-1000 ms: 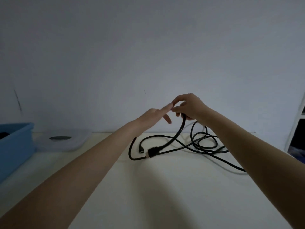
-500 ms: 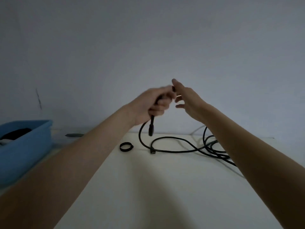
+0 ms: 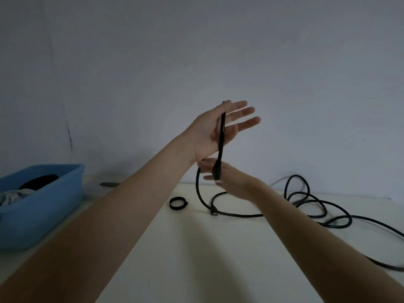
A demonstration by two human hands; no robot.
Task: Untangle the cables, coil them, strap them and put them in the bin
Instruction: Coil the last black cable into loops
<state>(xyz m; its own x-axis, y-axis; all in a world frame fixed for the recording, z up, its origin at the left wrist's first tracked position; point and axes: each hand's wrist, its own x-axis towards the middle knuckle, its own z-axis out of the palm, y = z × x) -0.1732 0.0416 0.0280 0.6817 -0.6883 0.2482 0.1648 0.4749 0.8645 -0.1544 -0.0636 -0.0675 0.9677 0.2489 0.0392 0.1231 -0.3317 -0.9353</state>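
My left hand (image 3: 213, 130) is raised with its fingers (image 3: 244, 122) straight and spread, and the end of one black cable (image 3: 220, 138) lies across the palm, nearly upright, plug (image 3: 217, 171) pointing down. My right hand (image 3: 229, 182) sits just below with relaxed fingers, touching the plug; I cannot tell whether it pinches it. The rest of the cable drops to the desk (image 3: 196, 248) and trails right in loose loops, with one strap (image 3: 178, 202) ring beside it and one blue bin (image 3: 43, 204) at far left.

No text, label, brand, number or sign can be read anywhere in this dim view.
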